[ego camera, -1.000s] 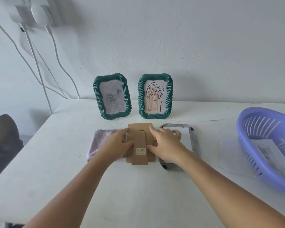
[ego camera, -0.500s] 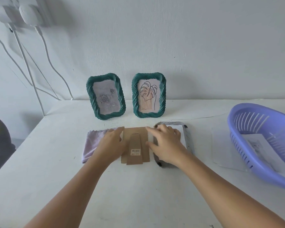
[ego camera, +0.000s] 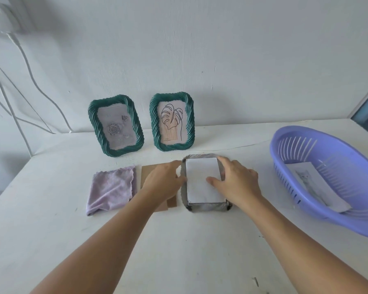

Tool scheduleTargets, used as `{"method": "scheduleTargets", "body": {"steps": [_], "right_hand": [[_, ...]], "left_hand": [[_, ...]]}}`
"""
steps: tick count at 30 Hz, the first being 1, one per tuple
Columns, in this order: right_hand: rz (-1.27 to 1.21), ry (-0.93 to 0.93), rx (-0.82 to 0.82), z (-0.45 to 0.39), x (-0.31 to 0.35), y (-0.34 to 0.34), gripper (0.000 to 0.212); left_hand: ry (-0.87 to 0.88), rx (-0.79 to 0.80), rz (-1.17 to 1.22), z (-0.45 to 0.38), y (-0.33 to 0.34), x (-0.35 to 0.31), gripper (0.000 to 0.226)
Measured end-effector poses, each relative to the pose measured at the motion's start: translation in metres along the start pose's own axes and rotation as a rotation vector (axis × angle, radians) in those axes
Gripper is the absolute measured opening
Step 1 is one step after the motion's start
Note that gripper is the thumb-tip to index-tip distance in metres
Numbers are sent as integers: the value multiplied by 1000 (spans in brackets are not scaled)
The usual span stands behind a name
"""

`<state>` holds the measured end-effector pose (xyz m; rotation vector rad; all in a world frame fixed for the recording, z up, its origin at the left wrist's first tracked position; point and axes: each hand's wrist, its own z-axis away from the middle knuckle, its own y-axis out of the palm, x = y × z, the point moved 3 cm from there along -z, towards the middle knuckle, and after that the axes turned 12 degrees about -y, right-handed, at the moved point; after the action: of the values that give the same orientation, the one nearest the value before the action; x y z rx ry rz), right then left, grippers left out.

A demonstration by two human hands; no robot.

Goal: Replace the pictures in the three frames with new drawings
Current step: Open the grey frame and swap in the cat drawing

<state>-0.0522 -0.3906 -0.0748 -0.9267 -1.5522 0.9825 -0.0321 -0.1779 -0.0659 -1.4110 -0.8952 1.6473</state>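
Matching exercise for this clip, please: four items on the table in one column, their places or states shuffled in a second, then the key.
1. purple cloth
2. leaf-drawing frame
3. face-down frame
4. cat drawing

A. standing upright by the wall
B. lying in the lilac basket
C. folded, at the far left
D. flat between left hand and right hand

Pairs: 1-C, 2-A, 3-D, 4-B

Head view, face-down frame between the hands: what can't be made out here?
- Face-down frame: its front lies against the table, so the colour and glass are hidden.
- White sheet in it: only a blank side shows; any drawing is unseen.
- Cardboard backing: largely covered by the left hand.
- Right hand: fingertips over the frame's far edge are hidden.
- Paper in the purple basket: drawing too faint to identify.
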Motion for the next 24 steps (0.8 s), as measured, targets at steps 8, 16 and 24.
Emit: {"method": "scheduleTargets", "body": {"steps": [8,16,24], "right_hand": [[-125,42,-10,0,-4,0,65],[-257,-8,-54,3,-8,-5,83],[-406,-54,-166,2,-12,-15,62]], "left_hand": [[-10,47,94,0,3,1,33],[-18,64,111,0,3,0,41],[-29,38,78,-2,4,1,58]]}}
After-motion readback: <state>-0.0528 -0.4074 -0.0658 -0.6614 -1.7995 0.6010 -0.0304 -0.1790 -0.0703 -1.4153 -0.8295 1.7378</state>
